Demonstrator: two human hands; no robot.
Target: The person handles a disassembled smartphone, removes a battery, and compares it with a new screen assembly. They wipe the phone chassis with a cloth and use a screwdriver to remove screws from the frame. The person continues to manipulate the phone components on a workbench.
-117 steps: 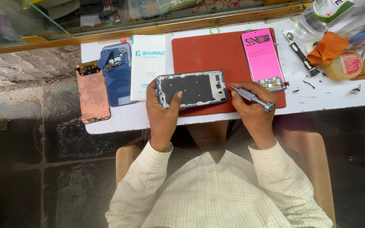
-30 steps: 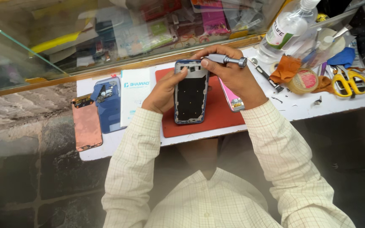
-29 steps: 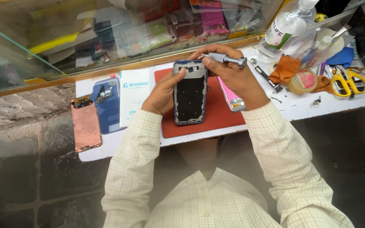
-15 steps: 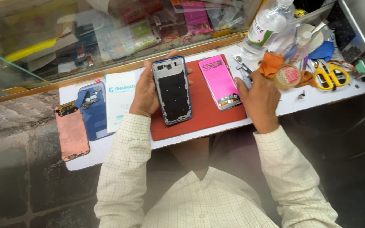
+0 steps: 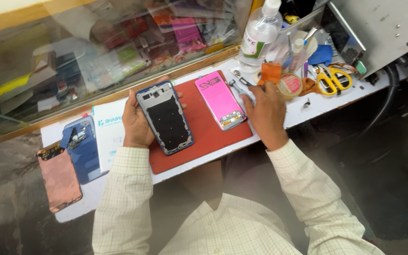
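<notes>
Phone frame (image 5: 165, 117) lies on mat (image 5: 204, 137), left of phone panel (image 5: 220, 100).

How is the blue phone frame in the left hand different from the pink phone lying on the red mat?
The blue phone frame is gripped by the left hand; the pink phone lies flat on the red mat, untouched. The frame's face is dark with open cut-outs, while the pink phone shows a smooth pink back with a small part resting on it. The frame looks slightly bigger. Both are slim rectangles, angled alike.

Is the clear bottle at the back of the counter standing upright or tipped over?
Upright: the clear bottle stands on its base, cap pointing up.
</notes>
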